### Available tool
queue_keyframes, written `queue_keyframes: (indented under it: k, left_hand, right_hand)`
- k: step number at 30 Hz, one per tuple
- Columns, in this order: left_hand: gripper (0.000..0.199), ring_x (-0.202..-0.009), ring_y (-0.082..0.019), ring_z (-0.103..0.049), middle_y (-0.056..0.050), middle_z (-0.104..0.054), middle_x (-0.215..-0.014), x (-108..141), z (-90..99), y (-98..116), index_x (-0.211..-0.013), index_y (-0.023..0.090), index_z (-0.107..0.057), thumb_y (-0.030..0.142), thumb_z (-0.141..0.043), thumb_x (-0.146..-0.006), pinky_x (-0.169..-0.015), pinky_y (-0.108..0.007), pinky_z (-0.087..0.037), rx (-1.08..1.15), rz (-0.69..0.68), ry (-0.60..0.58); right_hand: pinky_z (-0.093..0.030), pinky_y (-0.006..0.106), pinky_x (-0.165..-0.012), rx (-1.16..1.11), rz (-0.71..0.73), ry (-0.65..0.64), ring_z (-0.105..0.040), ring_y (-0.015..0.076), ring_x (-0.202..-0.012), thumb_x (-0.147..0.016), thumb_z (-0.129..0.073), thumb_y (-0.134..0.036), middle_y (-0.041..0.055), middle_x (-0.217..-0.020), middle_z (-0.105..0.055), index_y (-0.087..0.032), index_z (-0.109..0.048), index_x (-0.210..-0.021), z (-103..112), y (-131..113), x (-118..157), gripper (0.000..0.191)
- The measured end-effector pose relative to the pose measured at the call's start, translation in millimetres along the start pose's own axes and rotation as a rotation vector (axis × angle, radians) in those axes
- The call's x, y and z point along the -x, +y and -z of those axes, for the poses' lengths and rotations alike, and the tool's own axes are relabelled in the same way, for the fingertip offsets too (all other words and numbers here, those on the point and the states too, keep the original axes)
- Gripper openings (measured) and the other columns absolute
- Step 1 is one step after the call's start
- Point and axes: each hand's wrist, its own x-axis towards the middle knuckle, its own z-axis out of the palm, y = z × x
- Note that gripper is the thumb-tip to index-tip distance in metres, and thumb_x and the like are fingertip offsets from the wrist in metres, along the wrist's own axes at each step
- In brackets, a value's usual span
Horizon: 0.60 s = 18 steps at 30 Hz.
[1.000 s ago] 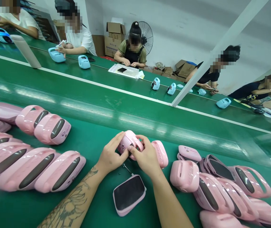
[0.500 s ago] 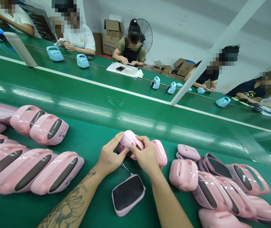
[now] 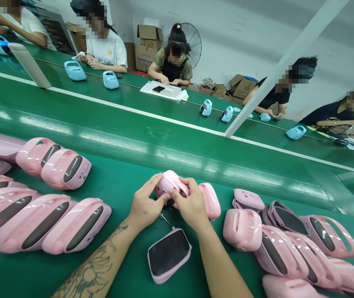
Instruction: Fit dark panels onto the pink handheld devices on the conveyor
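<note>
Over the smooth green table (image 3: 133, 273), I have the left hand (image 3: 145, 205) and right hand (image 3: 192, 203) near its far edge.
Both pinch a glossy, rounded pink plastic casing (image 3: 169, 178) between thumbs and fingers; from here I cannot tell whether it touches the table. Nearer the front edge lies a flat, rounded pink panel with a black face (image 3: 169, 253), a thin, rod-like metallic piece (image 3: 167, 221) pointing from its top towards the hands.
</note>
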Motion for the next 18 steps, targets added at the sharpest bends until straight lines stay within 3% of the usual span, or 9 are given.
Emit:
queue_keyframes:
  k: [4, 8, 12, 18]
  left_hand:
    - [0.074, -0.141, -0.038, -0.067, -0.016, -0.065, -0.157, -1.3, 3.2, 0.5, -0.158, 0.019, -0.059, 0.037, -0.080, -0.089, -0.123, -0.056, -0.053, 0.017, 0.091, -0.079]
    - [0.102, -0.154, -0.041, -0.052, -0.017, -0.053, -0.168, -8.8, 9.7, 3.0, -0.171, 0.019, -0.040, 0.037, -0.085, -0.082, -0.129, -0.059, -0.043, 0.159, 0.285, -0.234]
    - [0.093, -0.145, -0.042, -0.061, -0.016, -0.063, -0.159, -14.4, 11.6, 5.0, -0.160, 0.018, -0.059, 0.033, -0.089, -0.074, -0.125, -0.057, -0.048, 0.300, 0.408, -0.284]
    - [0.094, -0.136, -0.042, -0.068, -0.014, -0.075, -0.145, -9.4, 0.9, 10.9, -0.150, 0.016, -0.067, 0.031, -0.095, -0.062, -0.119, -0.054, -0.054, 0.361, 0.514, -0.149]
  right_hand:
    - [-0.058, 0.039, -0.081, 0.015, -0.005, -0.015, -0.071, 0.0256, -0.094, -0.081, -0.084, -0.049, 0.0060, -0.113, -0.077, -0.023, -0.070, -0.123, 1.3, 4.3, -0.7, 0.051]
    - [-0.057, 0.040, -0.084, 0.025, 0.019, -0.025, -0.070, 0.0256, -0.095, -0.080, -0.086, -0.050, 0.0047, -0.111, -0.077, -0.024, -0.070, -0.115, 1.7, 4.0, -0.4, 0.047]
    - [-0.056, 0.040, -0.083, 0.059, 0.022, -0.050, -0.069, 0.0247, -0.092, -0.080, -0.085, -0.050, 0.0038, -0.110, -0.076, -0.025, -0.070, -0.114, 3.2, 1.0, 1.4, 0.045]
    - [-0.054, 0.038, -0.075, 0.040, 0.044, -0.056, -0.066, 0.0222, -0.082, -0.080, -0.081, -0.047, 0.0040, -0.102, -0.074, -0.022, -0.069, -0.112, 0.8, 1.0, 3.0, 0.042]
